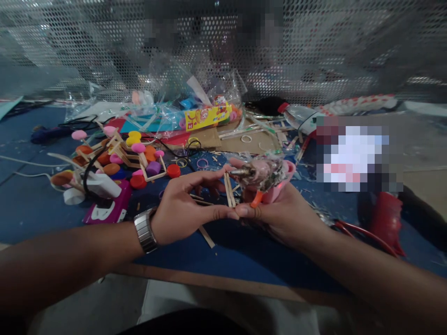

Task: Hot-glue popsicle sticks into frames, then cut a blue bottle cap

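Between the thumb and fingers of my left hand are small wooden sticks, pinched upright side by side. My right hand is wrapped round a pink hot glue gun with an orange trigger; its thumb also presses the sticks' lower end. The gun's metal nozzle points left, close to the sticks' upper end. Dried glue and grime coat its front. Loose wooden sticks lie on the blue table under my hands.
Several stick frames with colourful round pieces stand at left, beside a purple box bearing a white plug. Behind lie plastic bags, cardboard and a yellow packet. A plastic bottle and red cable are at right.
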`<state>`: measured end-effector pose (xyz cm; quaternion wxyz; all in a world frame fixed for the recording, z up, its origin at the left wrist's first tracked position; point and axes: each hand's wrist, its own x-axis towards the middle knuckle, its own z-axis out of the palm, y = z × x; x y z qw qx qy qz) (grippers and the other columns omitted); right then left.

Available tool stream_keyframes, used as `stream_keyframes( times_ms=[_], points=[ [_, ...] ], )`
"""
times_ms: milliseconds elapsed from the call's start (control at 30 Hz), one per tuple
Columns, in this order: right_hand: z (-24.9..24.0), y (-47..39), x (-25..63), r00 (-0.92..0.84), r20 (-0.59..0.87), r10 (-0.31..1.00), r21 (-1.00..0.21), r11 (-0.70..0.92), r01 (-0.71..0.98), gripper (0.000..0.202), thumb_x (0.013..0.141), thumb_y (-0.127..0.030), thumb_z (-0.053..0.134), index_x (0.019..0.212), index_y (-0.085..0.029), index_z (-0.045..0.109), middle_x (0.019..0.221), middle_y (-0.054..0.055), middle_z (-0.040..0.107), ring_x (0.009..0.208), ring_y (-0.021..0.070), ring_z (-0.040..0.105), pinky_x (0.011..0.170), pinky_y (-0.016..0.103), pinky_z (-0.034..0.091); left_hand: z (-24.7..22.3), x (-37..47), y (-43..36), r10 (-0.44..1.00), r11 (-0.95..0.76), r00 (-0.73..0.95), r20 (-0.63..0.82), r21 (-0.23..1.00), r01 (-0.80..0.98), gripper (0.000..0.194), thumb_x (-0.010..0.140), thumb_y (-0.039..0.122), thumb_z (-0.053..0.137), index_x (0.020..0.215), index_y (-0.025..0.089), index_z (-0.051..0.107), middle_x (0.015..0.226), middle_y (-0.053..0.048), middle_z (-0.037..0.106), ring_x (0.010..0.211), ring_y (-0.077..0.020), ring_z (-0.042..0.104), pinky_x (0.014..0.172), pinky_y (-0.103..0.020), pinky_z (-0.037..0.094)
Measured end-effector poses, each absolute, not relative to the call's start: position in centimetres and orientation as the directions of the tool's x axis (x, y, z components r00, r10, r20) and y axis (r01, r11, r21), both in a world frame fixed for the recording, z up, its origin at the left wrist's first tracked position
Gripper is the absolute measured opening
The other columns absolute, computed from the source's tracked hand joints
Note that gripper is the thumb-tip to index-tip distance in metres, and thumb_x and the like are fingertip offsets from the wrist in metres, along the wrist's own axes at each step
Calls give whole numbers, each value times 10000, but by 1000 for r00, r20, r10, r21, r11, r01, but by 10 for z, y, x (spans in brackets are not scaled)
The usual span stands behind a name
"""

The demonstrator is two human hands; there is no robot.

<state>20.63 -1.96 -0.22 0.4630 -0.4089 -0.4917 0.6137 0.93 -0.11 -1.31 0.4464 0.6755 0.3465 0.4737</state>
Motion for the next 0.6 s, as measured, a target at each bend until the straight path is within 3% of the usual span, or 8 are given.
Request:
stream_keyframes(
  times_ms=[100,200,333,433,600],
  points=[
    [-5,-19,210,-226,-30,974,-987,-65,-150,539,553,-315,1004,1030,-305,753,1035,10,765,762,192,641,563,304,526,-15,8,-1,876,-385,320,360,923,18,545,626,347,993,1093,157,786,936,-85,807,832,-209,740,769,-302,595],
    [-7,-19,212,-203,-89,975,-986,-115,-122,485,549,-381,1001,943,-271,739,887,12,753,589,150,531,457,296,444,-14,9,-1,865,-408,326,382,913,11,604,624,340,996,1158,168,772,909,-69,790,823,-199,726,799,-306,586],
    [-4,-19,212,-149,-154,977,-973,-177,-150,520,484,-410,1024,873,-273,708,596,-52,612,490,129,424,408,292,384,-10,9,-2,867,-403,337,368,914,39,653,621,340,999,1209,185,761,933,-65,785,864,-206,728,828,-305,586],
    [-3,-18,212,-129,-136,982,-973,-157,-169,513,474,-376,1032,851,-273,699,605,-54,604,504,131,457,429,287,406,-7,8,-3,841,-436,374,392,899,40,663,637,361,991,1236,203,752,961,-62,786,867,-198,718,822,-303,588],
    [-4,-17,212,-110,-126,986,-985,-138,-106,427,572,-436,984,857,-238,736,672,-12,663,516,140,530,445,296,447,-6,5,-4,847,-438,404,347,885,160,687,618,394,996,1233,201,756,945,-67,797,849,-211,731,800,-314,598]
  ],
)
